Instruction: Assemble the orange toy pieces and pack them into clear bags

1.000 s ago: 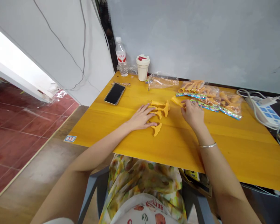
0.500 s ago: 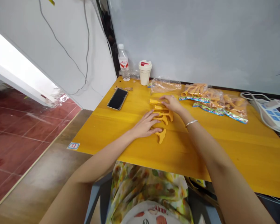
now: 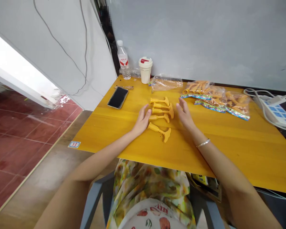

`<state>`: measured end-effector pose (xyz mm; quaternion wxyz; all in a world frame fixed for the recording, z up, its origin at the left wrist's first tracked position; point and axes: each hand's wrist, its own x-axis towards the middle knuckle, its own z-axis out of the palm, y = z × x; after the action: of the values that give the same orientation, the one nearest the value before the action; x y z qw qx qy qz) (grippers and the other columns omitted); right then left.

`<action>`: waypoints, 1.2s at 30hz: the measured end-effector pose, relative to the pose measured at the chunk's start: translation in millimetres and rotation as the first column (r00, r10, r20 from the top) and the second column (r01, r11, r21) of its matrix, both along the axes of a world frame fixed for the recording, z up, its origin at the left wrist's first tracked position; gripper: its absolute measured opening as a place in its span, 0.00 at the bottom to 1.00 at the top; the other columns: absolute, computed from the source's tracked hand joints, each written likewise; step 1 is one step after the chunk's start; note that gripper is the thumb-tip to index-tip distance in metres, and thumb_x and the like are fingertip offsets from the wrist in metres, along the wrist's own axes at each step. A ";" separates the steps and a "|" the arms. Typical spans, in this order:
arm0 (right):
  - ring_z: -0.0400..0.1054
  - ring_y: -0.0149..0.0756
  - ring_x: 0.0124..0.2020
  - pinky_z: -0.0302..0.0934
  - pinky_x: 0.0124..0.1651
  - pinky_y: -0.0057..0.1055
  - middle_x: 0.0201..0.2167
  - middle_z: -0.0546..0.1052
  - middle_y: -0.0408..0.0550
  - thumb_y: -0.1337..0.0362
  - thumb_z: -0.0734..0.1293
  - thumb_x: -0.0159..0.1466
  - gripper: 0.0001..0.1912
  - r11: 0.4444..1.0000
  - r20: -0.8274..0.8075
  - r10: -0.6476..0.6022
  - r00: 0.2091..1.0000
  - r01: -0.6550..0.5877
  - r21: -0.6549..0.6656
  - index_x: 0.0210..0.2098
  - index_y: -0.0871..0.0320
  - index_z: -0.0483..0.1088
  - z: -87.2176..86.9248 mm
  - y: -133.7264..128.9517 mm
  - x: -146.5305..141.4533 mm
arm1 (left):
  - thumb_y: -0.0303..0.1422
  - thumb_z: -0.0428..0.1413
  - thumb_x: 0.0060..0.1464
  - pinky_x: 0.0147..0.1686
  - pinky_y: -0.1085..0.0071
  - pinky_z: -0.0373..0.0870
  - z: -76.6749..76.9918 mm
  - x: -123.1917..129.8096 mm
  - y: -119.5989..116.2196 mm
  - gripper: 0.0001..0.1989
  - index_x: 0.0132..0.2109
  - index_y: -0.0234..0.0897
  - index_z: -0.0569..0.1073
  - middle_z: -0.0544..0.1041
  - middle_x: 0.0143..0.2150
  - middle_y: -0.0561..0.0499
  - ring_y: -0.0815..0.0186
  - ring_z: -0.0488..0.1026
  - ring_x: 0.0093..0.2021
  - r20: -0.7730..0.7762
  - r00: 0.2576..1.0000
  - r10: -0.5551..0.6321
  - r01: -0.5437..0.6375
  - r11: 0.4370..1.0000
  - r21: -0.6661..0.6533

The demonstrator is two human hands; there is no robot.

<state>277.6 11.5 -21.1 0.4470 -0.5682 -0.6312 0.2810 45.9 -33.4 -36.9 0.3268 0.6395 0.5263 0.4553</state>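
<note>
Five orange plastic T-shaped pieces (image 3: pixel 160 118) lie in a loose row on the yellow wooden tabletop (image 3: pixel 105 133), between the person's two open, empty hands, which stand apart. The left hand (image 3: pixel 141 121) rests just beside the pieces, the right hand (image 3: pixel 184 114) slightly farther off, with foil-edged bags of similar pieces (image 3: pixel 214 100) beyond it and a black smartphone (image 3: pixel 117 97) to the left.

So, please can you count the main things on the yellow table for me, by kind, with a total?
T-shaped yellow plastic pieces: 5
Foil-edged bags of orange pieces: 2
Plain clear bag: 1
Smartphone: 1
Water bottle: 1
Lidded cup: 1
Power strip: 1
Total: 12
</note>
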 end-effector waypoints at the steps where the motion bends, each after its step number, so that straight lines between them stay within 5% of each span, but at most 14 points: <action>1: 0.58 0.43 0.66 0.56 0.66 0.46 0.65 0.64 0.58 0.45 0.55 0.69 0.31 0.998 0.055 0.033 0.998 -0.036 0.050 0.63 0.56 0.59 4.9 -11.8 3.7 | 0.53 0.39 0.67 0.69 0.55 0.54 0.2 -6.0 0.0 0.29 0.65 0.41 0.59 0.61 0.70 0.40 0.58 0.56 0.71 -0.005 0.999 0.040 -0.040 0.999 -0.004; 3: 0.67 0.44 0.58 0.61 0.60 0.46 0.55 0.73 0.58 0.48 0.56 0.70 0.24 0.973 0.199 0.179 0.964 -0.203 0.107 0.56 0.56 0.66 12.5 -40.7 6.5 | 0.53 0.39 0.66 0.69 0.54 0.55 -1.4 -13.8 1.6 0.29 0.64 0.41 0.60 0.62 0.69 0.40 0.58 0.58 0.70 0.002 0.994 0.110 -0.110 0.994 0.000; 6: 0.68 0.48 0.53 0.62 0.57 0.48 0.49 0.76 0.57 0.49 0.60 0.69 0.21 0.871 0.531 0.387 0.754 -0.487 0.056 0.52 0.56 0.69 17.9 -81.8 -4.3 | 0.53 0.39 0.66 0.67 0.54 0.57 -6.0 -11.7 5.8 0.28 0.64 0.41 0.61 0.63 0.68 0.39 0.58 0.60 0.69 0.007 0.991 0.137 -0.137 0.990 0.021; 9: 0.66 0.53 0.53 0.62 0.54 0.48 0.50 0.75 0.60 0.51 0.64 0.67 0.22 0.880 0.735 0.335 0.590 -0.474 -0.021 0.54 0.58 0.69 18.0 -97.2 -21.0 | 0.51 0.39 0.68 0.67 0.55 0.58 -5.1 -2.3 4.9 0.27 0.65 0.41 0.59 0.64 0.67 0.39 0.59 0.60 0.68 -0.040 0.990 0.134 -0.128 0.983 0.133; 13: 0.67 0.50 0.51 0.62 0.52 0.45 0.45 0.76 0.57 0.62 0.60 0.69 0.13 0.924 0.782 0.274 0.559 -0.378 -0.053 0.47 0.59 0.72 19.8 -82.2 -25.8 | 0.48 0.39 0.68 0.66 0.54 0.57 10.4 0.3 -4.6 0.27 0.67 0.38 0.56 0.64 0.66 0.37 0.58 0.59 0.68 -0.222 0.965 0.139 -0.035 0.908 0.417; 15: 0.67 0.48 0.49 0.62 0.52 0.44 0.43 0.77 0.56 0.62 0.60 0.68 0.11 0.914 0.746 0.276 0.606 -0.407 -0.007 0.45 0.58 0.72 23.6 -74.3 -20.7 | 0.51 0.43 0.66 0.67 0.49 0.54 20.5 -1.3 -6.4 0.29 0.65 0.37 0.60 0.66 0.64 0.37 0.53 0.58 0.68 -0.413 0.907 0.085 0.161 0.835 0.526; 18: 0.67 0.46 0.45 0.63 0.51 0.45 0.40 0.76 0.54 0.62 0.61 0.67 0.10 0.878 0.634 0.291 0.717 -0.463 0.121 0.43 0.58 0.71 30.5 -71.3 -10.8 | 0.50 0.50 0.63 0.66 0.46 0.54 30.9 -1.9 -1.5 0.24 0.58 0.41 0.70 0.75 0.55 0.42 0.51 0.65 0.63 -0.693 0.721 -0.008 0.496 0.704 0.508; 20: 0.66 0.47 0.47 0.62 0.53 0.47 0.41 0.75 0.54 0.60 0.63 0.67 0.10 0.877 0.502 0.289 0.815 -0.436 0.203 0.43 0.56 0.71 33.7 -73.1 -5.6 | 0.47 0.51 0.64 0.59 0.52 0.63 33.3 -1.2 3.5 0.18 0.52 0.42 0.74 0.78 0.43 0.45 0.57 0.73 0.51 -0.758 0.653 -0.013 0.577 0.656 0.487; 23: 0.66 0.44 0.52 0.65 0.53 0.45 0.50 0.72 0.53 0.55 0.66 0.65 0.16 0.951 0.067 0.254 0.965 -0.261 0.164 0.51 0.52 0.67 34.8 -76.7 -2.7 | 0.44 0.52 0.64 0.41 0.64 0.68 33.6 -1.9 5.7 0.15 0.49 0.40 0.75 0.77 0.32 0.48 0.63 0.73 0.37 -0.744 0.666 0.055 0.567 0.611 0.552; 25: 0.69 0.38 0.46 0.69 0.44 0.38 0.48 0.72 0.50 0.51 0.65 0.65 0.19 0.961 -0.312 0.223 0.924 -0.261 -0.088 0.53 0.50 0.66 34.2 -79.5 -4.1 | 0.44 0.53 0.64 0.35 0.66 0.65 33.9 -3.6 2.4 0.15 0.50 0.41 0.75 0.76 0.31 0.49 0.64 0.72 0.34 -0.719 0.686 0.114 0.545 0.575 0.611; 27: 0.69 0.32 0.32 0.69 0.34 0.31 0.38 0.73 0.46 0.49 0.66 0.65 0.18 0.833 -0.596 0.170 0.785 -0.438 -0.339 0.49 0.51 0.68 33.7 -83.5 -7.1 | 0.42 0.53 0.64 0.32 0.68 0.63 34.4 -5.0 -3.1 0.13 0.51 0.45 0.74 0.77 0.32 0.50 0.65 0.72 0.33 -0.700 0.699 0.142 0.519 0.573 0.634; 29: 0.64 0.27 0.24 0.65 0.27 0.27 0.31 0.70 0.42 0.50 0.68 0.63 0.17 0.681 -0.745 0.121 0.656 -0.601 -0.418 0.46 0.53 0.68 33.7 -88.3 -9.3 | 0.40 0.53 0.64 0.32 0.69 0.63 34.5 -5.5 -8.6 0.10 0.50 0.48 0.75 0.78 0.35 0.51 0.66 0.73 0.33 -0.691 0.712 0.122 0.495 0.611 0.618; 32: 0.55 0.24 0.19 0.59 0.23 0.24 0.25 0.65 0.36 0.54 0.68 0.65 0.13 0.644 -0.780 0.199 0.593 -0.679 -0.352 0.46 0.50 0.67 34.8 -93.3 -6.7 | 0.41 0.54 0.64 0.32 0.71 0.65 33.7 -4.7 -14.7 0.10 0.46 0.47 0.77 0.79 0.33 0.52 0.68 0.74 0.31 -0.646 0.763 0.003 0.472 0.679 0.562; 36: 0.55 0.27 0.23 0.54 0.26 0.28 0.24 0.64 0.40 0.42 0.61 0.67 0.21 0.660 -0.397 0.652 0.646 -0.741 -0.121 0.39 0.53 0.71 40.4 -90.2 4.0 | 0.43 0.56 0.62 0.31 0.76 0.68 38.6 -5.6 -17.5 0.13 0.44 0.39 0.77 0.81 0.32 0.52 0.72 0.75 0.28 -0.416 0.814 -0.406 0.552 0.764 0.333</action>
<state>281.5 -78.7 19.3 0.3154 -0.2802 -0.6758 0.6044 40.3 -50.8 1.7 0.1907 0.8752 0.2718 0.3518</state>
